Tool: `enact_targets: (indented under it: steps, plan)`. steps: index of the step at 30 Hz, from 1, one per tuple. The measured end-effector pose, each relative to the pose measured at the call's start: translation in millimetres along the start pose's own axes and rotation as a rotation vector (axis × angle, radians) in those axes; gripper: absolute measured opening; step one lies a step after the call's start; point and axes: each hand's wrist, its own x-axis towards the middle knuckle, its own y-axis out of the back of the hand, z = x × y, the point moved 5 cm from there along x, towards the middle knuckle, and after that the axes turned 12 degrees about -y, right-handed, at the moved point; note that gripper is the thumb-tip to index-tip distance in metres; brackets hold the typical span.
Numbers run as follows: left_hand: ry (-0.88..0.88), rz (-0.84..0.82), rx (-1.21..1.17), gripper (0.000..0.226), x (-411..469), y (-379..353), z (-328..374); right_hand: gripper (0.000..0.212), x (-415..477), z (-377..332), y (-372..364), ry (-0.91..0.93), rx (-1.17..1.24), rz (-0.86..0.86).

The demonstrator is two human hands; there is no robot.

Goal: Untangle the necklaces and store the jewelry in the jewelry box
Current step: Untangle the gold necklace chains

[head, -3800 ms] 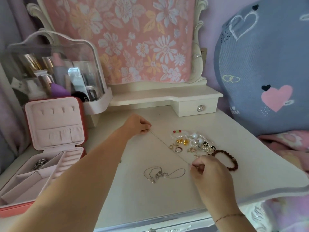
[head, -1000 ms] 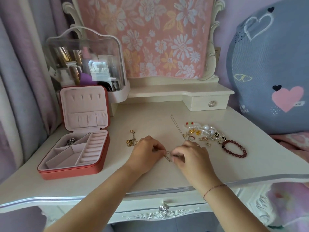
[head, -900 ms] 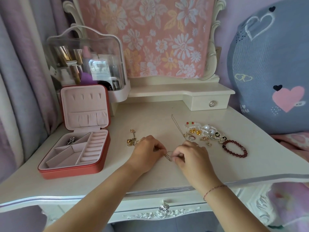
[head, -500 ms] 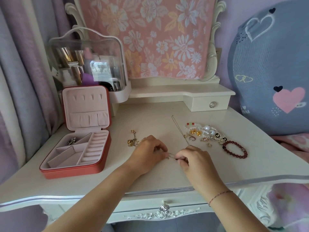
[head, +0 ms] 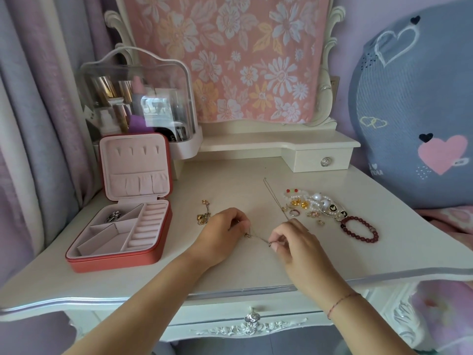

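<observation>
The curled fingers of the left hand and the right hand are being pinched on a thin chain, being held stretched between them near the tabletop's front edge. The open jewelry box is being supported at the left edge, a gold necklace beside the left hand, loose jewelry toward the right edge.

The left hand and right hand pinch one chain.

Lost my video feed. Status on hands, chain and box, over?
Copy: left hand and right hand both pinch the thin chain, stretched between them. Open jewelry box at left, chain not in it. A gold tangle lies between left hand and box.
</observation>
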Motion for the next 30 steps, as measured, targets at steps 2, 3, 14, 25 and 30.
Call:
enact_targets:
  steps: [2,3,14,25,30]
  plan:
    - [0.043,0.058,-0.159,0.013,2.5,4.6,-2.8,0.012,-1.0,2.3,10.3,-0.106,0.18,-0.034]
    - [0.065,0.082,-0.251,0.016,4.4,6.0,-4.8,0.009,-1.0,3.7,14.7,-0.169,0.261,-0.06]
    - [0.226,0.207,-0.531,0.012,23.0,18.9,-5.2,0.017,-1.9,23.1,29.4,-0.405,0.984,-0.127]
    - [0.258,0.388,-0.382,0.014,55.9,25.5,-15.9,0.011,-10.8,18.4,32.4,-0.336,0.851,-0.044]
    - [0.141,0.39,-0.125,0.012,61.4,24.7,-14.0,0.011,-8.6,20.9,36.1,-0.342,0.904,-0.024]
